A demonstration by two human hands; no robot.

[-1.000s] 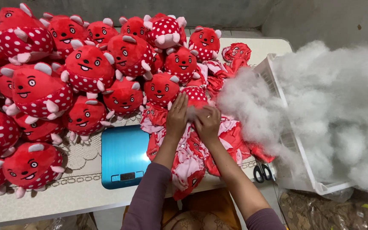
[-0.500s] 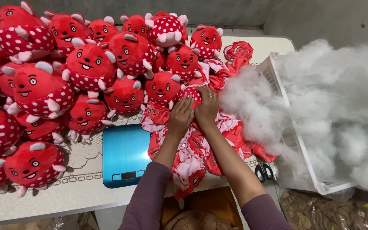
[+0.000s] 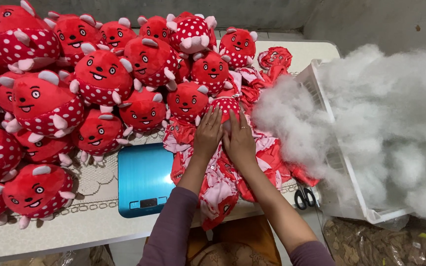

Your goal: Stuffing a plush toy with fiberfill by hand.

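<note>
Now | two hands: left hand (image 3: 208, 135), right hand (image 3: 240, 143) | one plush toy (image 3: 226, 107) | one scale (image 3: 144, 180)
</note>
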